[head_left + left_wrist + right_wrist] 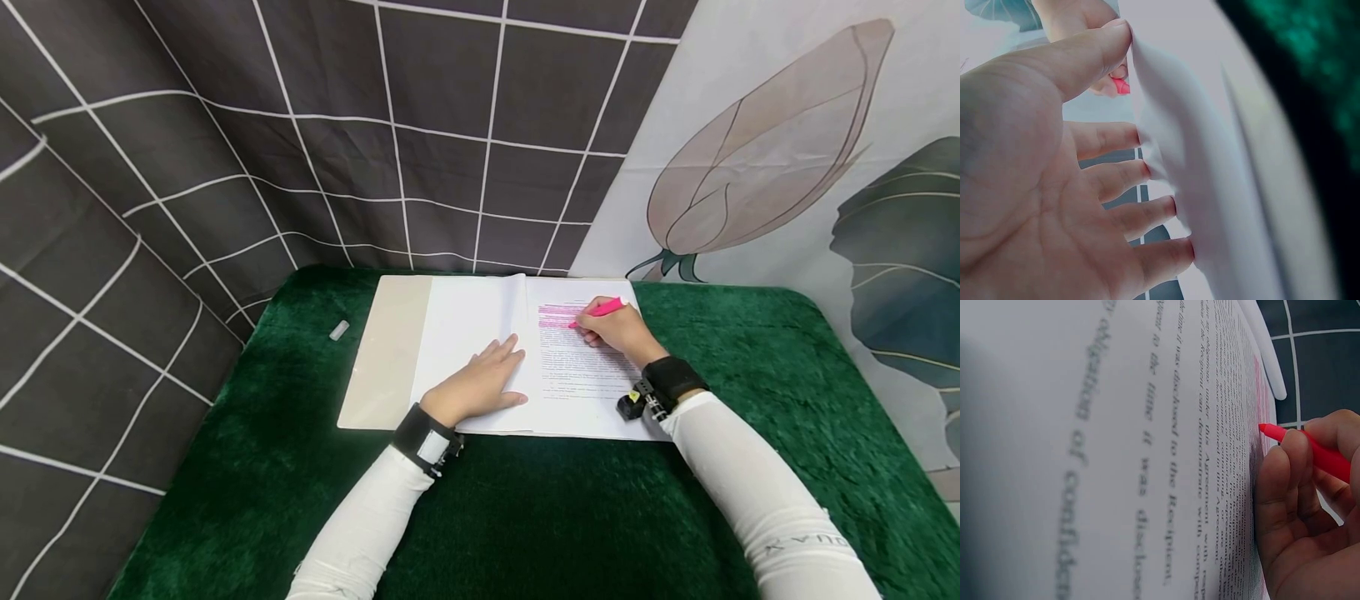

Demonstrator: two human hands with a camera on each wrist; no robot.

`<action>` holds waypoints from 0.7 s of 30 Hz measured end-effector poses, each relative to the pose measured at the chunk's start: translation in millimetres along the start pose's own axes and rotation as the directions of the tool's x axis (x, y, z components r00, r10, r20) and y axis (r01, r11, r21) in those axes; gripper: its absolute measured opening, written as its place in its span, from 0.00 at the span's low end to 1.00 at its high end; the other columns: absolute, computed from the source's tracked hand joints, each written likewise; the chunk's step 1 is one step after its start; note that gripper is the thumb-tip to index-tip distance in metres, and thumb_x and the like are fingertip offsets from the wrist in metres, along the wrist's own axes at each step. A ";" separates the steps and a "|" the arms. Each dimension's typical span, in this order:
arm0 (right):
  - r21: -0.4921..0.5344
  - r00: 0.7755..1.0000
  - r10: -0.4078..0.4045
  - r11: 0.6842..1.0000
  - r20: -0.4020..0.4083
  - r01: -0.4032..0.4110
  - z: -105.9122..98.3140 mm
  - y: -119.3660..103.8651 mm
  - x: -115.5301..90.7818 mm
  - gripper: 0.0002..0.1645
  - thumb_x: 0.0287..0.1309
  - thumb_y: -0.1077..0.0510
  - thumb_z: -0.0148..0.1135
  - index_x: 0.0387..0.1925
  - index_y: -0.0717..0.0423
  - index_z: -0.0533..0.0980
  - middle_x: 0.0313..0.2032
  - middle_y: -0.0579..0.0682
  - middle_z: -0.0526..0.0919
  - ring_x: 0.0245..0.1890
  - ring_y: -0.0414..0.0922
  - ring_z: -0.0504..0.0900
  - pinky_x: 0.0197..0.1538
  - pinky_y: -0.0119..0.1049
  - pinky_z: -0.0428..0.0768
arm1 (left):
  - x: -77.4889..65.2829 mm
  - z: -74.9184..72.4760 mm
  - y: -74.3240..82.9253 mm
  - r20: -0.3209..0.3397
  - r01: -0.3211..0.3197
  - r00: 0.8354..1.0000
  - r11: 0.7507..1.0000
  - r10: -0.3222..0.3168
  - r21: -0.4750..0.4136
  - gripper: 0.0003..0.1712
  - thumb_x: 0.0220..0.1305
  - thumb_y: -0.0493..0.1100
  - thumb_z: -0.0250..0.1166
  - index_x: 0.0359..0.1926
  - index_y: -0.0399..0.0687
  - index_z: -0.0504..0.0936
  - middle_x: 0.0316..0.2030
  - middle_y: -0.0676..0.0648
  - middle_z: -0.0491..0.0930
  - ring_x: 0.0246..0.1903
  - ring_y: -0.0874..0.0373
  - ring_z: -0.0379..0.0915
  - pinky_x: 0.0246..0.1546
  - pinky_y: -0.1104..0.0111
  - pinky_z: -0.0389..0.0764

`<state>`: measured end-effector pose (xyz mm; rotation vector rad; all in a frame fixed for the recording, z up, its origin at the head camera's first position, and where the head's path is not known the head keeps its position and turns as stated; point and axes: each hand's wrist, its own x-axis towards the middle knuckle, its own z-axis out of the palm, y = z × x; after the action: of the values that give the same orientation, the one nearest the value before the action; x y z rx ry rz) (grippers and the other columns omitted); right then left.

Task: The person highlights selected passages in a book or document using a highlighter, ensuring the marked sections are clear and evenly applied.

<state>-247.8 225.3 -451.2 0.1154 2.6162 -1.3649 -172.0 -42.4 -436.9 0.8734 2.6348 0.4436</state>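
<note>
My right hand (617, 329) pinches a pink highlighter (606, 307), its tip at the left side of the text on a printed page (577, 367). Several upper lines of that page carry pink marking. In the right wrist view the highlighter (1331, 460) lies between thumb and fingers, its tip at the page. Spread fingers of my left hand (480, 385) rest on the blank left-hand page (472, 308) near the fold. In the left wrist view the left hand's (1041, 181) fingertips touch the white paper (1179, 125).
Beneath the pages lies a cream folder cover (386, 350), showing at the left. A small white cap-like piece (339, 330) sits on the green cloth (300, 467) left of the folder. Behind the table hangs a dark grid-patterned curtain (442, 75).
</note>
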 end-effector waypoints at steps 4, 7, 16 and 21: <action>0.002 1.000 0.009 1.000 -0.004 -0.009 -1.4 0.4 -0.6 0.15 0.58 0.51 0.63 0.36 0.60 0.78 0.22 0.50 0.82 0.21 0.40 0.80 0.25 0.27 0.81 | -0.2 -0.1 0.0 -0.002 -0.003 1.000 1.000 0.003 -0.003 0.43 0.67 0.59 0.58 0.74 0.43 0.56 0.77 0.42 0.42 0.74 0.41 0.39 0.70 0.43 0.54; -0.005 1.000 0.015 1.000 -0.009 -0.015 -2.5 1.2 -0.4 0.15 0.58 0.51 0.64 0.36 0.60 0.78 0.22 0.50 0.81 0.21 0.41 0.80 0.25 0.27 0.81 | -0.3 -0.4 -0.2 -0.002 -0.003 1.000 1.000 0.003 -0.004 0.43 0.67 0.58 0.58 0.74 0.43 0.56 0.77 0.42 0.42 0.74 0.42 0.39 0.70 0.43 0.54; -0.030 0.999 0.029 0.999 -0.026 -0.030 -5.4 2.8 -1.8 0.15 0.59 0.51 0.64 0.36 0.60 0.77 0.21 0.49 0.81 0.21 0.40 0.80 0.25 0.26 0.81 | -1.7 -1.8 1.1 -0.003 -0.003 1.000 1.000 0.003 -0.022 0.43 0.67 0.58 0.59 0.74 0.42 0.56 0.77 0.41 0.42 0.74 0.41 0.39 0.70 0.43 0.53; -0.037 0.999 0.022 0.999 -0.027 -0.023 -6.9 2.6 -3.5 0.14 0.60 0.52 0.63 0.36 0.60 0.77 0.22 0.49 0.81 0.21 0.40 0.80 0.25 0.26 0.80 | -1.7 -1.7 1.7 -0.007 -0.006 1.000 1.000 0.006 -0.025 0.43 0.67 0.57 0.59 0.74 0.42 0.56 0.77 0.41 0.42 0.74 0.41 0.39 0.69 0.43 0.54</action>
<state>-244.9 232.5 -448.8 0.1591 2.6524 -1.3158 -170.6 -42.4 -434.4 0.8742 2.6277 0.4802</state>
